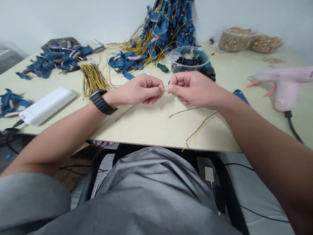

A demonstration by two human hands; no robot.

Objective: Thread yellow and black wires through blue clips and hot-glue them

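Note:
My left hand (146, 90), with a black watch on the wrist, is closed in a pinch over the table. Close beside it, my right hand (189, 87) is pinched shut too. A short stretch of thin wire (165, 88) spans the small gap between the fingertips; what else the fingers cover is hidden. Below my left hand, a dark wire (125, 113) slants down across the table. A black wire (183, 112) shows under my right hand. Near the right forearm lie black and yellow wires (199, 129), beside a blue piece (241, 96) partly behind the arm.
Behind my hands stand a tub of small black parts (174, 65) and a heap of blue pieces with yellow wires (168, 26). A yellow-black wire bundle (95, 80) and white power strip-like box (48, 105) lie left. A pink glue gun (287, 85) lies right, bagged nuts (236, 40) behind.

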